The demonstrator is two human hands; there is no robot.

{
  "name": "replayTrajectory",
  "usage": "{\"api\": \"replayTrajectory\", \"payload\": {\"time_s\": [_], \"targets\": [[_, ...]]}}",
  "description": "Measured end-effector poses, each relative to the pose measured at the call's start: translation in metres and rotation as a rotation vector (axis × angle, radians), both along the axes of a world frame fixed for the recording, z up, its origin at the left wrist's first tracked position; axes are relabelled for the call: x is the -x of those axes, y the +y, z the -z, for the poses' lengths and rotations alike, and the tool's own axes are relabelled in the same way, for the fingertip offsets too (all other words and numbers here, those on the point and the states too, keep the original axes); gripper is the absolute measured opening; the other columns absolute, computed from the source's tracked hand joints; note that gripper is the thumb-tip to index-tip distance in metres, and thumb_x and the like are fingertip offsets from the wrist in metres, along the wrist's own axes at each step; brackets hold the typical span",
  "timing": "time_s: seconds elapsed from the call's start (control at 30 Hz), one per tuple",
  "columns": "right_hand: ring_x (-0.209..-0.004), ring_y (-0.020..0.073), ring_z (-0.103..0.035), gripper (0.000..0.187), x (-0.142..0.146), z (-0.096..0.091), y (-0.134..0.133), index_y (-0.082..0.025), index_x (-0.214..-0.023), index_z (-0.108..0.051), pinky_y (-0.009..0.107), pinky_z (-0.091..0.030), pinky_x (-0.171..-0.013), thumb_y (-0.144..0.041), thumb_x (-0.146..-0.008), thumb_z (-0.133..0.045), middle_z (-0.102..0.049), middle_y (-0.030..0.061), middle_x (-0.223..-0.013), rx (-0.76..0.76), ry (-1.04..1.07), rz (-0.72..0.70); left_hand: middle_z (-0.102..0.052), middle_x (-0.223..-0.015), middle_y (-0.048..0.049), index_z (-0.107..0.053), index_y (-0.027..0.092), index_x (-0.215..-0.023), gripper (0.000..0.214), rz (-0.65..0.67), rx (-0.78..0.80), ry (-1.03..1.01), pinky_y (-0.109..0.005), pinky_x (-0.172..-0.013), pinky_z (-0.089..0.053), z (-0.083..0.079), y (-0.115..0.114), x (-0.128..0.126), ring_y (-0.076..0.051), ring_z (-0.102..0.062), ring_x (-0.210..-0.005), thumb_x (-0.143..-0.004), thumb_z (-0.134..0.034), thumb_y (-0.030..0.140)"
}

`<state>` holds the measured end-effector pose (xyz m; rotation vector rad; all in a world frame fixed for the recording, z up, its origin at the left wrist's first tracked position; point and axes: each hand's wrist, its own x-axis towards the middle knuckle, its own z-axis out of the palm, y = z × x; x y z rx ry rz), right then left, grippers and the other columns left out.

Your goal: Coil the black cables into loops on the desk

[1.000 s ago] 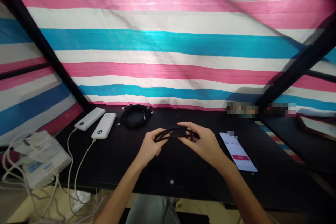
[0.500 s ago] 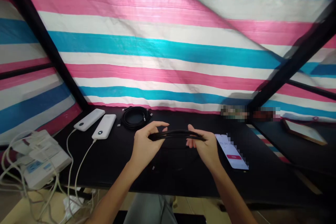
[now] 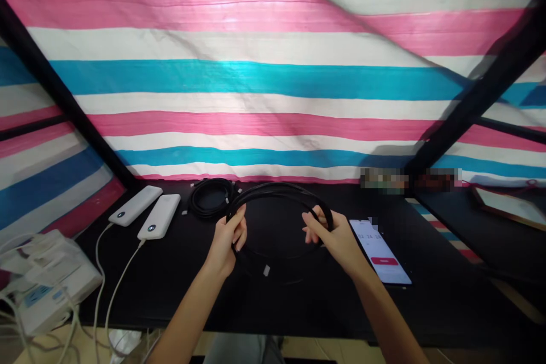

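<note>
A coil of black cable [image 3: 279,189] is held up above the black table [image 3: 179,290], tilted so its loop faces me. My left hand [image 3: 228,242] grips the coil's left side with closed fingers. My right hand [image 3: 333,239] pinches its right side. A loose end with a pale plug [image 3: 265,271] hangs below the coil. A second coiled black cable [image 3: 210,198] lies flat on the table behind my left hand.
Two white power banks [image 3: 147,213] lie at the back left, with white leads running off the table edge. A white power strip [image 3: 40,284] with tangled cords sits at the far left. A lit phone [image 3: 381,250] lies right of my right hand. Striped tarpaulin walls the back.
The coil was flat and edge-on between my hands; now it is tipped upright and spread into a wide loop. My hands moved slightly apart, and the view shifted.
</note>
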<state>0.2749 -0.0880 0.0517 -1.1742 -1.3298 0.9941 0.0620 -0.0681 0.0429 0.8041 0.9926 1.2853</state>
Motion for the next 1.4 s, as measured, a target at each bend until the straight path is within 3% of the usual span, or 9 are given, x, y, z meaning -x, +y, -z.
{"api": "replayTrajectory", "payload": {"time_s": [0.13,0.2,0.33,0.47,0.6,0.77,0.93,1.23,1.4], "targets": [[-0.029,0.0040,-0.023,0.038,-0.009,0.006,0.004,-0.020,-0.055,-0.042,0.020,-0.038,-0.039,-0.039,-0.078,-0.066,-0.025,-0.0126,-0.034,0.035,0.311,0.062,-0.032,-0.036,0.0081,-0.049,0.014,-0.052,0.041,0.138,-0.024,0.130,-0.017,-0.045,-0.035,0.003,0.005,-0.013,-0.006,-0.047,-0.039,-0.071,-0.069,0.045],[-0.029,0.0034,-0.018,0.038,-0.010,0.011,0.007,-0.020,-0.056,-0.040,0.019,-0.032,-0.035,-0.038,-0.079,-0.065,-0.023,-0.0131,-0.036,0.042,0.427,0.095,-0.039,-0.039,0.0062,-0.054,0.014,-0.062,0.038,0.146,-0.055,0.170,-0.019,-0.052,-0.042,0.008,0.004,-0.021,-0.011,-0.057,-0.050,-0.073,-0.065,0.049],[-0.033,0.0054,-0.035,0.036,-0.017,0.024,0.013,-0.020,-0.058,-0.042,0.021,-0.039,-0.042,-0.040,-0.077,-0.065,-0.031,-0.0108,-0.040,0.081,0.264,0.101,-0.033,-0.038,0.0098,-0.053,0.016,-0.074,0.039,0.135,-0.089,0.116,-0.017,-0.035,-0.025,0.019,0.003,-0.027,-0.007,-0.041,-0.032,-0.077,-0.057,0.055],[-0.045,0.0080,-0.047,0.024,-0.027,0.029,0.021,-0.019,-0.076,-0.056,0.020,-0.039,-0.045,-0.036,-0.070,-0.072,-0.049,-0.0066,-0.055,0.048,0.046,0.091,-0.023,-0.034,0.0119,-0.052,0.015,-0.067,0.041,0.200,-0.008,0.027,-0.017,-0.034,-0.012,0.026,0.012,-0.023,-0.001,-0.019,-0.026,-0.077,-0.057,0.055],[-0.067,0.0127,-0.058,0.043,-0.021,0.029,0.035,-0.024,-0.107,-0.059,0.022,-0.047,-0.059,-0.035,-0.068,-0.074,-0.058,-0.0026,-0.074,-0.027,-0.060,0.017,-0.020,-0.034,0.0118,-0.048,0.015,-0.059,0.046,0.159,0.112,0.074,-0.017,-0.034,-0.006,0.041,0.038,-0.028,0.000,-0.016,-0.027,-0.076,-0.059,0.056],[-0.075,0.0134,-0.062,0.032,-0.010,0.049,0.064,-0.032,-0.109,-0.063,0.023,-0.048,-0.066,-0.039,-0.078,-0.064,-0.066,-0.0017,-0.097,-0.139,-0.357,0.154,-0.020,-0.035,0.0121,-0.037,0.018,-0.056,0.050,0.115,0.100,0.009,-0.017,-0.033,-0.009,0.079,0.072,-0.037,-0.001,-0.016,-0.028,-0.075,-0.057,0.060],[-0.075,0.0138,-0.063,0.025,-0.017,0.081,0.079,-0.031,-0.106,-0.065,0.025,-0.049,-0.072,-0.036,-0.088,-0.050,-0.067,-0.0013,-0.100,-0.141,-0.472,0.258,-0.031,-0.038,0.0114,-0.040,0.019,-0.066,0.043,0.163,0.069,0.065,-0.016,-0.032,-0.014,0.110,0.082,-0.041,-0.003,-0.026,-0.027,-0.076,-0.057,0.057],[-0.080,0.0196,-0.067,0.022,-0.028,0.094,0.085,-0.028,-0.100,-0.068,0.032,-0.049,-0.076,-0.037,-0.086,-0.053,-0.070,0.0012,-0.097,-0.120,-0.448,0.276,-0.042,-0.036,0.0083,-0.050,0.018,-0.078,0.038,0.271,-0.017,0.300,-0.017,-0.031,-0.022,0.108,0.097,-0.031,-0.007,-0.035,-0.027,-0.079,-0.053,0.056],[-0.089,0.0216,-0.066,0.021,-0.028,0.100,0.086,-0.025,-0.096,-0.067,0.033,-0.049,-0.079,-0.036,-0.086,-0.052,-0.069,0.0032,-0.100,-0.103,-0.476,0.349,-0.040,-0.038,0.0088,-0.056,0.018,-0.081,0.039,0.143,-0.114,0.467,-0.018,-0.031,-0.022,0.110,0.098,-0.026,-0.007,-0.035,-0.027,-0.079,-0.052,0.056]]}}
